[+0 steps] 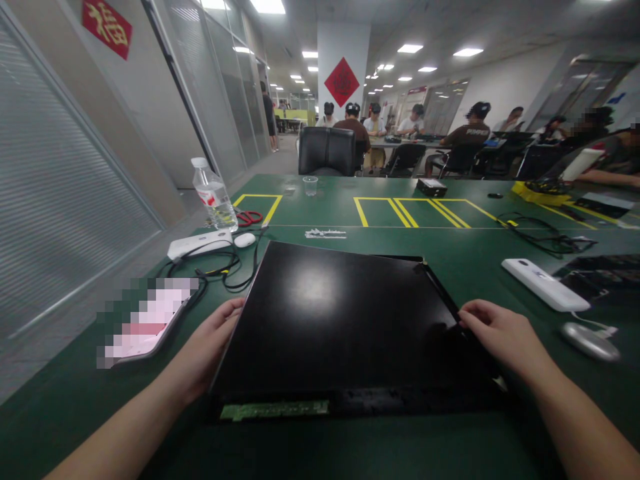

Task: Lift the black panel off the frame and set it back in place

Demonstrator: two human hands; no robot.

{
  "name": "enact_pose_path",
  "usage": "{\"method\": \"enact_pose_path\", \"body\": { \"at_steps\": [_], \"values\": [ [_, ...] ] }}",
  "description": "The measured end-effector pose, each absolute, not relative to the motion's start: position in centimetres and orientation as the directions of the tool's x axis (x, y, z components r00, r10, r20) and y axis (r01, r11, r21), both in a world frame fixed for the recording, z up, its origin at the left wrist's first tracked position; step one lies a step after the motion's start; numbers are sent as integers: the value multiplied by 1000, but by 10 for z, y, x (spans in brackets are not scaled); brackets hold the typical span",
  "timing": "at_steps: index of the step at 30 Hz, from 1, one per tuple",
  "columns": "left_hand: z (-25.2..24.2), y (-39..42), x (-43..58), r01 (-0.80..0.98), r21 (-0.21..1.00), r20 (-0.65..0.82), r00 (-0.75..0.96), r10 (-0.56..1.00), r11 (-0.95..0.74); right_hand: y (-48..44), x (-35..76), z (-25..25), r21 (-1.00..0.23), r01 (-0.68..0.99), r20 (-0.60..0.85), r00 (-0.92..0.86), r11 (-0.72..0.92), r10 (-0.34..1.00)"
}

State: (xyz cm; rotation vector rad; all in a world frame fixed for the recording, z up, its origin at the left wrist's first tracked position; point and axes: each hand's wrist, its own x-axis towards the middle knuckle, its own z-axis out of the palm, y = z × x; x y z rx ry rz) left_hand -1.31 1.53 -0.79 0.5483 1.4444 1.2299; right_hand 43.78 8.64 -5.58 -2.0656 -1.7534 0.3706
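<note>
A glossy black LCD panel (345, 313) lies in front of me above the green table, with a strip of green circuit board (275, 409) along its near edge. Its left side looks raised. A thin black frame (440, 287) shows along the right and far right edges. My left hand (213, 347) grips the panel's left edge, its fingertips partly hidden behind it. At the right edge, my right hand (495, 330) has thumb and fingers pinched together; whether they hold the panel, the frame or both is hard to tell.
Left of the panel are a phone (150, 320), black cables (235, 267), a white power bank (200, 244), a water bottle (214, 197) and red scissors (249, 218). Ahead stands a plastic cup (311, 187). Another white power bank (545, 285) and a silver mouse (590, 341) lie right.
</note>
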Motion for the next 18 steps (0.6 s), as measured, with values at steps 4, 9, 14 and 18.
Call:
{"method": "enact_pose_path", "body": {
  "at_steps": [4,9,14,18],
  "values": [
    [-9,15,-16,-257,912,-380,-242,893,319,86,437,-56,-471,875,81,165,-108,983],
    [-16,15,-26,-163,941,-325,-202,924,296,85,436,-54,-467,877,85,169,-111,982],
    [-23,15,-36,-64,972,-234,-251,939,226,85,435,-53,-465,877,60,168,-121,984],
    [-17,13,-32,-200,948,-290,-216,932,249,85,436,-54,-469,874,62,176,-127,982]
  ]
}}
